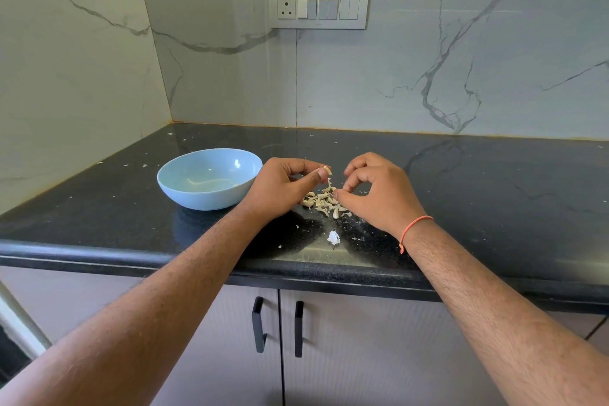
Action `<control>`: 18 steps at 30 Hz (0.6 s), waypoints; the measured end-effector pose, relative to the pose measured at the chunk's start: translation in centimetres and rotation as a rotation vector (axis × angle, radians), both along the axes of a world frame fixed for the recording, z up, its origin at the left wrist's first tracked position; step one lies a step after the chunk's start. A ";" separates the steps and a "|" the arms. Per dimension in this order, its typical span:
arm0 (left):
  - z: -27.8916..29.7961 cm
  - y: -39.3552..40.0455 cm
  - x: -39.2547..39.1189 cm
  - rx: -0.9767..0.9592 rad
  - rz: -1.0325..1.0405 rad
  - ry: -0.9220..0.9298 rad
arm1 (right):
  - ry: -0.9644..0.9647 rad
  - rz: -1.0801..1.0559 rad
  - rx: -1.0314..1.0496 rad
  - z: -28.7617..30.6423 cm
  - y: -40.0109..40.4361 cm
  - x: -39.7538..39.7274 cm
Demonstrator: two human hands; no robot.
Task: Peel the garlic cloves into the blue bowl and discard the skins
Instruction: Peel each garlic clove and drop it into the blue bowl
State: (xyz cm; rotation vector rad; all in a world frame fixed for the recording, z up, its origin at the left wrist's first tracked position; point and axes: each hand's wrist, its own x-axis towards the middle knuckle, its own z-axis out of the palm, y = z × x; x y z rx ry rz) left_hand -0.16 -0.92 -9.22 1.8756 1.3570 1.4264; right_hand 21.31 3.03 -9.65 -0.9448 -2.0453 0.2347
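left hand (280, 186) pinching garlic clove (327, 170), right hand (379, 194) grip unclear

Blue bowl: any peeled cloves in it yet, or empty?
Looks nearly empty: the blue bowl stands upright and shows mostly bare floor. A pale patch at the bottom may be a clove or glare; cannot tell.

A home kitchen, by the look of it. A black speckled stone countertop (461, 181) runs into a corner under marble-veined wall slabs (428, 69). On the wall above the countertop sits a socket-and-switch plate (318, 8); below it are grey cabinet doors (379, 356) with black handles (258, 323). Garlic scraps (324, 201) lie on the countertop beside a blue bowl (204, 188).
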 end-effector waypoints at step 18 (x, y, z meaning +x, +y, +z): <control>-0.1 0.2 -0.4 -0.043 -0.058 0.005 | 0.055 0.047 0.077 0.2 -0.2 -0.3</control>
